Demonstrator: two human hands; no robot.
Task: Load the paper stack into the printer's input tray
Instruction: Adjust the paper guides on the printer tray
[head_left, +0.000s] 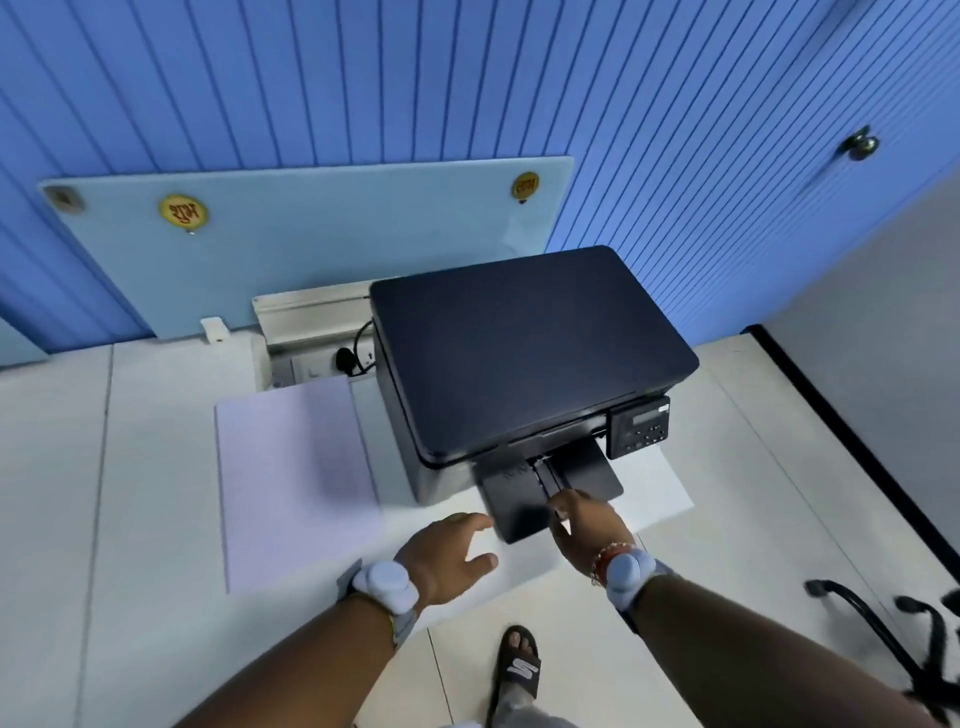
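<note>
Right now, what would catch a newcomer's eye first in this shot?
The black printer dominates the middle of the white desk, against a blue wall. The right hand touches its front tray, the left hand hovers open beside it, and the paper stack lies to the printer's left.

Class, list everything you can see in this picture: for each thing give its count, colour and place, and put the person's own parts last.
Printer: one, black, on the white desk, lid shut.
Input tray: one, black, folded out at the printer's front.
Control panel: one, black, at the printer's front right corner.
Paper stack: one, pale lilac-white, flat on the desk left of the printer.
White sheet: one, under the tray, right side.
Desk: one, white.
Glass board: one, pale blue, on the blue wall.
Round stickers: two, yellow, on the board.
Plug: one, black, in the socket behind the stack.
Chair base: one, black, lower right.
Sandal: one, black, on the foot.
Left hand: open, beside the tray.
Right hand: fingers on the tray's centre guide.
</note>
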